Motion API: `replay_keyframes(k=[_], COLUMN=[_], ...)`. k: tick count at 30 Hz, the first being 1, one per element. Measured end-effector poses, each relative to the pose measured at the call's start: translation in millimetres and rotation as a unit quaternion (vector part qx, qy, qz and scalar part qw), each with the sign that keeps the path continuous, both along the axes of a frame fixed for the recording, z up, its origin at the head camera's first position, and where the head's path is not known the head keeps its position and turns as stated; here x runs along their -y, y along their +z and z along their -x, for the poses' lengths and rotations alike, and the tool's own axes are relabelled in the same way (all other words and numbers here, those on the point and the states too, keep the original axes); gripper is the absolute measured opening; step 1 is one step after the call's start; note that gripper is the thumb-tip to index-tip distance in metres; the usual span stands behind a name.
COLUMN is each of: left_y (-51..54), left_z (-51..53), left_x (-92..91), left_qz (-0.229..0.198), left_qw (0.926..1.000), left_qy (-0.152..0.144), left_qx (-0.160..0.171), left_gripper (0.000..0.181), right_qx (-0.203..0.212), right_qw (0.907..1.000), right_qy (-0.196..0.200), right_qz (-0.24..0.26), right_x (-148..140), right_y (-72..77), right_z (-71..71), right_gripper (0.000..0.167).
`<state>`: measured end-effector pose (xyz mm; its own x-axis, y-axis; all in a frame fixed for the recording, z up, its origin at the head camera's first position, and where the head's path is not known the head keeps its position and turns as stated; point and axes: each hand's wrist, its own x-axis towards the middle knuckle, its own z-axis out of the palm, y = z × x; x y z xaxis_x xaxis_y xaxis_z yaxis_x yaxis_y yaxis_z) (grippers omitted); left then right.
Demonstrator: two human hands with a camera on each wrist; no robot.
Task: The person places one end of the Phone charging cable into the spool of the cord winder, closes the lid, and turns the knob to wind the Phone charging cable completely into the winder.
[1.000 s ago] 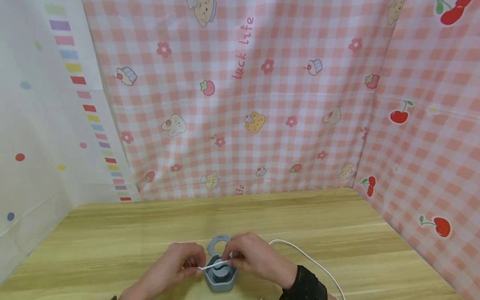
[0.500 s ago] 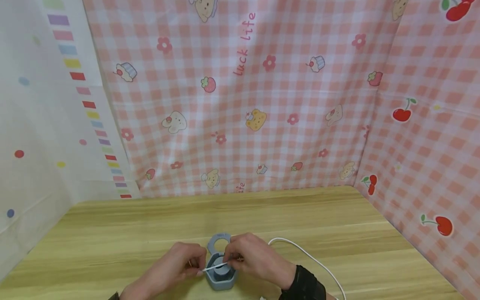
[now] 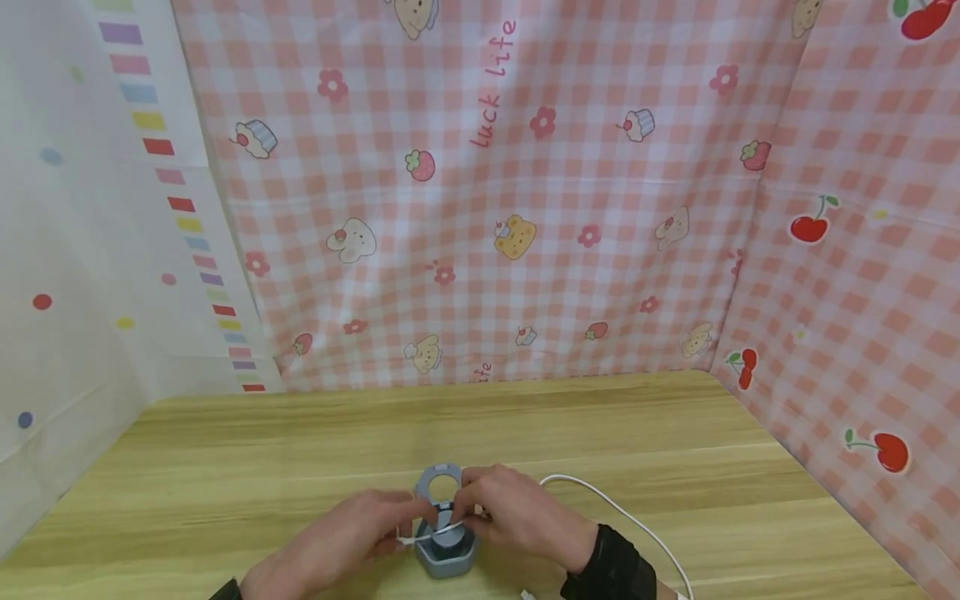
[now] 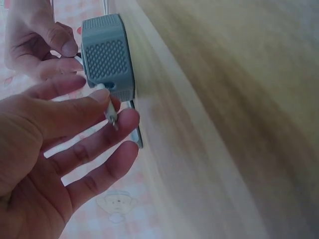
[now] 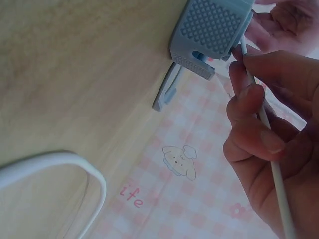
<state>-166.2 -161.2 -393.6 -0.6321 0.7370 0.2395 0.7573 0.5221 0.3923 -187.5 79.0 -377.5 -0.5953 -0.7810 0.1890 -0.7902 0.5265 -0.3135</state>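
Observation:
A grey-blue hexagonal case with a round core inside sits on the table, its ring-shaped lid hinged back on the far side. Across its opening runs a white cable. At the case's left, my left hand pinches the cable near its end, and the metal-tipped plug pokes out under the thumb in the left wrist view. The left fingertips reach in over the core. On the other side my right hand grips the cable, its fingers curled round it in the right wrist view.
The cable loops from behind my right hand over the wooden table to the front edge. A small white piece shows at the bottom of the head view. Patterned cloth hangs at the back and sides.
My left hand has shifted slightly right, its fingertips now over the case's core. The cable, held straight across before, now bends a little over the core. The right hand stays nearly in place.

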Motion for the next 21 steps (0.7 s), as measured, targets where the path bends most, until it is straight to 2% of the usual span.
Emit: replay_keyframes(k=[7,12,21], left_y=[1.7,1.8,2.6], left_z=[-2.6,-3.2,-3.9], left_x=[0.5,0.1,-1.7], left_qz=[0.021,0.045,0.051], left_qw=[0.9993,0.999,0.9987], left_qy=[-0.009,-0.006,-0.003], left_qx=[0.029,-0.001,-0.007], left_gripper=[0.041,0.046,0.042], right_qx=[0.022,0.025,0.022], right_qw=[0.9997,0.9996,0.9994], right_qy=[-0.005,-0.011,-0.027], right_qz=[0.005,0.01,0.005], right_x=[-1.3,-1.3,-0.8], right_y=[0.8,0.6,-0.2], right_z=[2.5,3.8,4.7], right_gripper=[0.017,0.016,0.018])
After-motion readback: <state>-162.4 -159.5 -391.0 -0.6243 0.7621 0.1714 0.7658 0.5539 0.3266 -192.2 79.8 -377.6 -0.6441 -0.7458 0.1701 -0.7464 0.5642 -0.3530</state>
